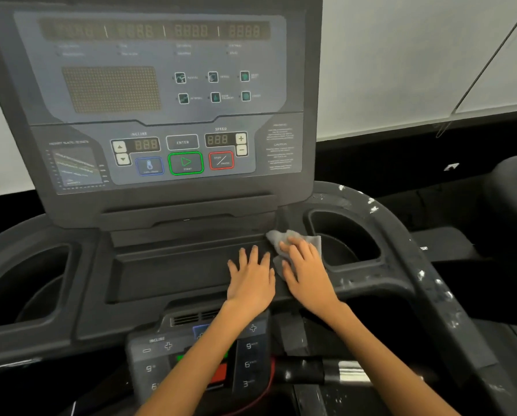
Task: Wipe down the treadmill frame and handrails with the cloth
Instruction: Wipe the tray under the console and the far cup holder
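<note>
At the right end of the treadmill's console tray (pixel 173 274), beside the right cup holder (pixel 345 235), the right hand (pixel 306 267) presses the grey cloth (pixel 284 238) flat with fingers straight. Just beside it, the left hand (pixel 251 276) rests open-palmed on the tray, holding nothing.

The shallow tray (pixel 167 274) in the treadmill frame lies bare to the left of the hands, giving open room along its floor as far as the left cup well (pixel 38 283). The upright console panel (pixel 161 115) walls off the far side. To the right, the cloth (pixel 293 238) sits at the rim of the right cup well (pixel 341 241), with the curved handrail (pixel 416 265) beyond.
</note>
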Demonstrator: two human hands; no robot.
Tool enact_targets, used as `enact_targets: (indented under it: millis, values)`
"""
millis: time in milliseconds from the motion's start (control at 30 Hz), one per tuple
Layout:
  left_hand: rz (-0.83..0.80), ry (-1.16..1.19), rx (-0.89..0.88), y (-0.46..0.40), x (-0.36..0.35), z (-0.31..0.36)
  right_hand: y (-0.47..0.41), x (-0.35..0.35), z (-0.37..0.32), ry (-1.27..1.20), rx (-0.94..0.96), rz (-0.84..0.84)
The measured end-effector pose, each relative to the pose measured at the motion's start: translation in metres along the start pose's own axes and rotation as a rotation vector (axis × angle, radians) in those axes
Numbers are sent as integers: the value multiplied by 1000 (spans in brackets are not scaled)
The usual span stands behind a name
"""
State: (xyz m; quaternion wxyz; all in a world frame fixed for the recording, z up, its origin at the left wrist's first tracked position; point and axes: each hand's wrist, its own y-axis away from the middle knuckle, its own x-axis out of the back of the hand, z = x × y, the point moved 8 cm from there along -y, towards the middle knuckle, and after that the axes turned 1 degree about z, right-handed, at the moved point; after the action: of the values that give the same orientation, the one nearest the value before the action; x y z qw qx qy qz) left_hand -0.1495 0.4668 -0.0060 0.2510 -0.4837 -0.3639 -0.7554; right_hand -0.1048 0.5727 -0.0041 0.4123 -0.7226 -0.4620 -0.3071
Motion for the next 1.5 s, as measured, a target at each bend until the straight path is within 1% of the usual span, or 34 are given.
enact_targets:
  millis: [100,200,233,300,400,433,533,600,667,767,933,1000,1133,1233,1300,1367,1500]
  values:
    - [7,22,15,-2,-3,9,18,10,5,-45,71,-35]
    - [37,42,32,-2,-5,17,20,22,19,21,154,-59]
    - [47,46,39,-2,-6,19,16,23,26,64,149,-52]
    - [66,48,52,-2,-8,20,4,21,40,134,76,-47]
    - [108,87,62,-2,-7,21,-11,8,44,186,-4,-58]
    - [127,115,58,-3,-6,22,-15,4,42,160,-17,-57]
    - [200,200,15,-9,-3,29,-15,3,36,-60,-32,-62]
    - [221,275,-22,-14,-2,36,-8,6,32,-178,1,-104]
    - [208,353,-54,-18,-3,44,2,10,28,-262,50,-162]
    - [189,414,-72,-19,-6,52,15,15,24,-344,88,-242]
    - [152,355,-77,-22,-7,51,15,26,42,-379,90,-317]
    - [143,347,-91,-21,-4,46,11,32,51,-373,80,-281]
    - [154,234,-111,-15,4,32,17,22,36,-343,-13,-105]
    - [165,108,-71,-8,10,19,29,2,17,-318,-76,33]
    - [151,43,-32,-3,11,13,33,-3,14,-335,-114,87]
    - [130,33,15,1,9,7,36,-4,10,-341,-90,98]
    - [99,31,71,7,2,0,45,-4,-12,-329,56,65]
